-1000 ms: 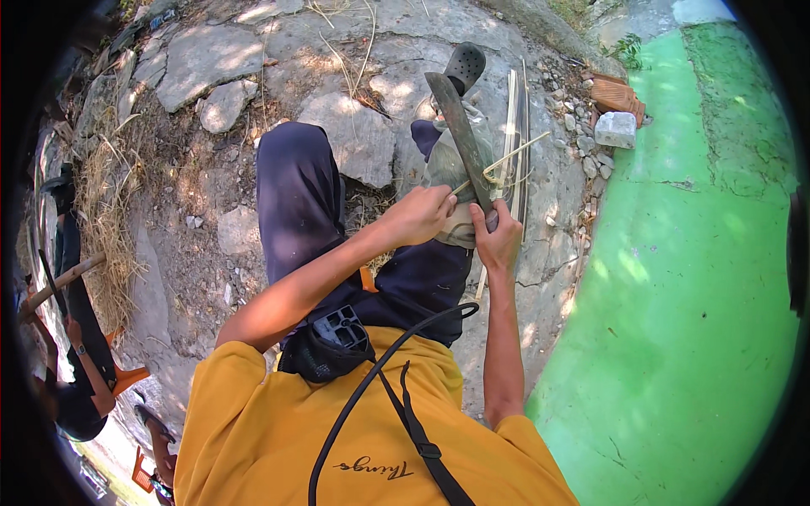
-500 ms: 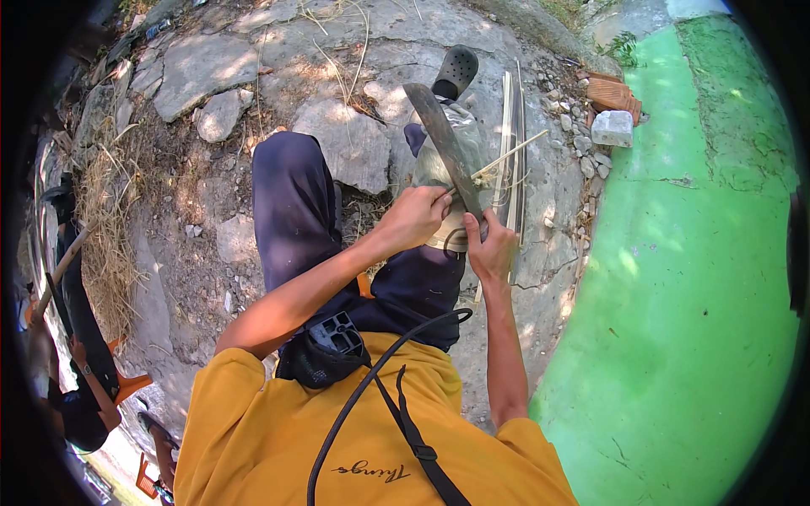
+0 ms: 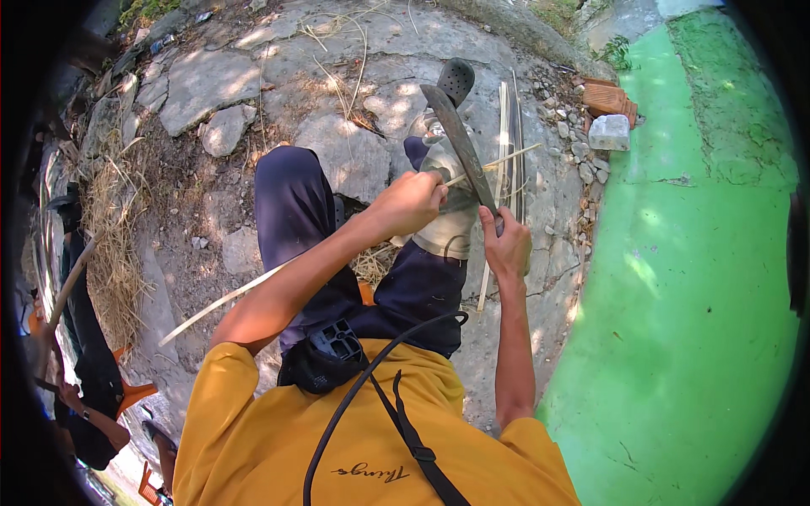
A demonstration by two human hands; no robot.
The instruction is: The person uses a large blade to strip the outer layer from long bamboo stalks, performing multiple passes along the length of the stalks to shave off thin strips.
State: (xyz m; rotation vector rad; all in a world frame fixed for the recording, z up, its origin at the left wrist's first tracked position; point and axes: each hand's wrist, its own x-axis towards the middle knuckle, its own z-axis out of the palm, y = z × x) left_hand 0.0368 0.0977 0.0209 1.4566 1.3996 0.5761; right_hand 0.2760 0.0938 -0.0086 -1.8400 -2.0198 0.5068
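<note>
My right hand (image 3: 506, 244) grips the handle of a long dark machete (image 3: 458, 139), its blade pointing up and away over my right knee. My left hand (image 3: 411, 202) pinches a thin pale bamboo strip (image 3: 498, 160) that runs from under my left arm, across my lap, to the blade. The blade's edge lies against the strip just past my left fingers. A light cloth pad (image 3: 451, 211) covers my right knee under the work. I sit in dark blue trousers (image 3: 295, 219) and a yellow shirt.
More split bamboo strips (image 3: 510, 135) lie on the cracked stone ground beyond my knee. A dark sandal (image 3: 457, 80) rests farther off. A grey block (image 3: 609, 132) and brick sit by the green water (image 3: 692, 295) on the right. Another person (image 3: 84, 371) sits at the left.
The machete blade has slid along the strip toward me, and my left hand has drawn the strip back. Both hands keep their hold.
</note>
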